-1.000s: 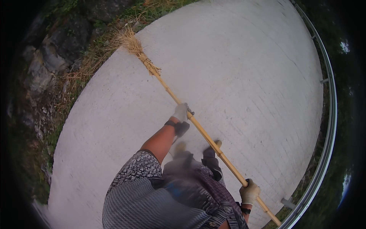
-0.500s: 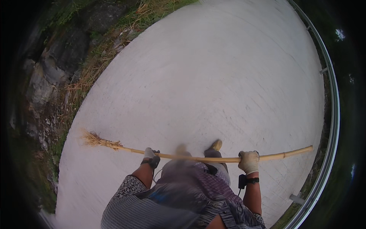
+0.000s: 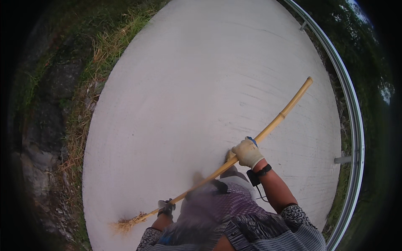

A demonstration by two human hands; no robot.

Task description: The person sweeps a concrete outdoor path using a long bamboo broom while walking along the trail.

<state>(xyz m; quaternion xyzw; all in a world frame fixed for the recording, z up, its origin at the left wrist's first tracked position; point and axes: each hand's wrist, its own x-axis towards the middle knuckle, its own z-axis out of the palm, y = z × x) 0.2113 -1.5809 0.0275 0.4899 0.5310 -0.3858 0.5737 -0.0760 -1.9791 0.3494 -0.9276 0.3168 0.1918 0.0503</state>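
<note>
A long bamboo-handled broom [image 3: 271, 125] slants across the front of my body, its bare handle end up at the right and its straw bristles [image 3: 127, 224] low at the left. My right hand [image 3: 248, 152], in a pale work glove, is wrapped round the handle about midway. Lower down, near the bristles, my gloved left hand [image 3: 166, 206] is closed round the same handle. Both wrists wear dark straps, and a small black box with a cable hangs at the right one. Whether the bristles touch the road is hard to tell.
A pale concrete road [image 3: 188, 83] stretches ahead under my feet. Along its right side runs a metal guardrail [image 3: 356, 125] on posts, with dark trees beyond. Dry grass [image 3: 90, 104] and rocks [image 3: 42, 163] border the left edge.
The broom has swung from nearly level to a steep slant. Its handle end rose with my right hand, while the bristles and my left hand came down toward my body.
</note>
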